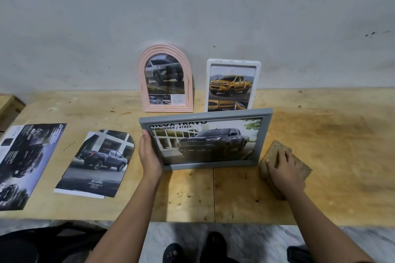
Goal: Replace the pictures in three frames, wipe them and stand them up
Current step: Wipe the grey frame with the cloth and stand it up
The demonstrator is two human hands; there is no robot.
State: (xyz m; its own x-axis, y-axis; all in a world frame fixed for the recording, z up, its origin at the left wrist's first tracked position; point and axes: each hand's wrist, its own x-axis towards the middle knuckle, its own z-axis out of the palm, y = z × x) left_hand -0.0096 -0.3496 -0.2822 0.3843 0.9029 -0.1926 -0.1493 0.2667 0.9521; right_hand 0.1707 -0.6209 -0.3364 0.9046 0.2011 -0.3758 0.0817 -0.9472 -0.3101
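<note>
A grey landscape frame [266,134] with a dark pickup picture is tilted up off the wooden table [331,145]. My left hand [149,156] grips its left edge. My right hand [282,168] rests on a folded brown cloth [303,168] lying on the table just right of the frame; whether the fingers grip it I cannot tell. Behind, a pink arched frame [142,79] and a white frame [257,83], each holding a truck picture, stand leaning against the wall.
An arch-cut truck picture [98,162] and a dark brochure page [23,160] lie flat at the left. The table's front edge runs near my feet [192,250]. A wooden block [9,109] sits at the far left. The grey wall [192,17] backs the table.
</note>
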